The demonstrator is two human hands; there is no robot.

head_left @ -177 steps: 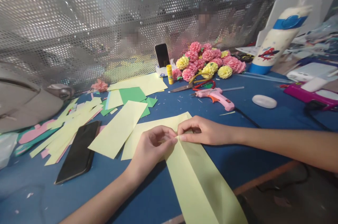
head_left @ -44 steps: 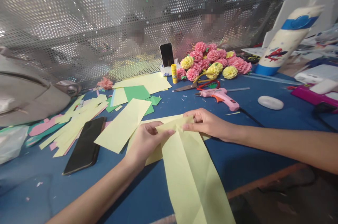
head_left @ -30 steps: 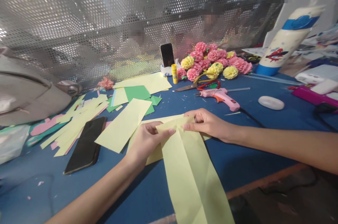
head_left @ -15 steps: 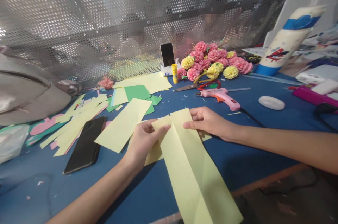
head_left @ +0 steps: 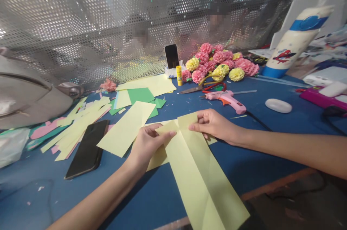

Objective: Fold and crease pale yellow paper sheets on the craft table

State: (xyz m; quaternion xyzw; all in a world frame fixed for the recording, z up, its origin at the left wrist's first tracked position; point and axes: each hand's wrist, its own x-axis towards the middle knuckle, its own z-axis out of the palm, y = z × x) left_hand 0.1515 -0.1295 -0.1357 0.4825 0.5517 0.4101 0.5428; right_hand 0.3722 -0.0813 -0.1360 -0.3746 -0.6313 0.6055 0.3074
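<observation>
A long pale yellow sheet of paper [head_left: 195,166] with a lengthwise crease runs from between my hands down past the table's front edge. My left hand [head_left: 148,142] pinches its upper left corner, thumb on top. On the upper right corner, my right hand [head_left: 213,124] grips the paper between thumb and fingers. At the top of the crease the two halves stand slightly apart, which looks like a short split. Under my hands lies another yellow sheet [head_left: 157,158], mostly covered. A separate yellow rectangle [head_left: 126,129] rests just left of my left hand.
A black phone [head_left: 88,150] and paper strips [head_left: 81,127] lie left. Behind are green paper [head_left: 141,95], a glue stick [head_left: 179,76], scissors [head_left: 191,89] and paper flowers [head_left: 219,60]. A pink glue gun [head_left: 226,100], white oval case [head_left: 278,105] and bottle [head_left: 294,42] stand right.
Both hands have barely moved. The top of the creased sheet has shifted slightly right and its halves are tilted a little differently; both hands keep their hold.
</observation>
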